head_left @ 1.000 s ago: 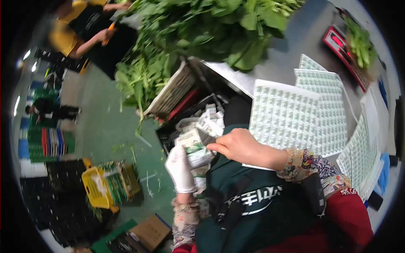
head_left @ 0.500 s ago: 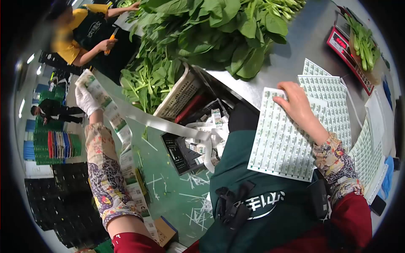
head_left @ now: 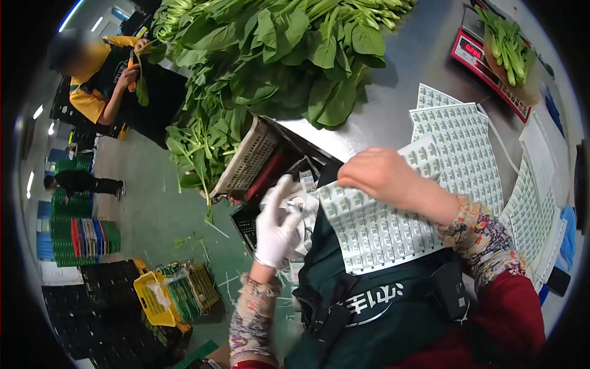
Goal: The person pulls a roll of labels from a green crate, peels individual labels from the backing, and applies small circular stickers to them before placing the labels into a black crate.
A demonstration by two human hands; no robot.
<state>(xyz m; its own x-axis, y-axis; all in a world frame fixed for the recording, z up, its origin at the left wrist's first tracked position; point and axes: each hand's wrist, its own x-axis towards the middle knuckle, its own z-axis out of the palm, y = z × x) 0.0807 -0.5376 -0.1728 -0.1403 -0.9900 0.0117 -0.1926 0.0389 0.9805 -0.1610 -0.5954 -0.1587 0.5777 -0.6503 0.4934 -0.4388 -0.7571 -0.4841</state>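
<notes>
Pinched a sheet (head_left: 381, 237) with the right hand (head_left: 381, 175) closed and held the left hand (head_left: 276, 230) open, apparently empty, before the crate (head_left: 243, 224), other sheets (head_left: 458, 141) behind, print facing up, long axis unclear beneath the forearm (head_left: 439, 202), mostly below the grip, over the apron (head_left: 362, 326).

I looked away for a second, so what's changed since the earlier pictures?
The left hand no longer stretches out a label strip; it has come back to the black crate. The right hand has gripped the top label sheet by its edge and drawn it leftward over the lap. The scale and greens pile stayed put.
</notes>
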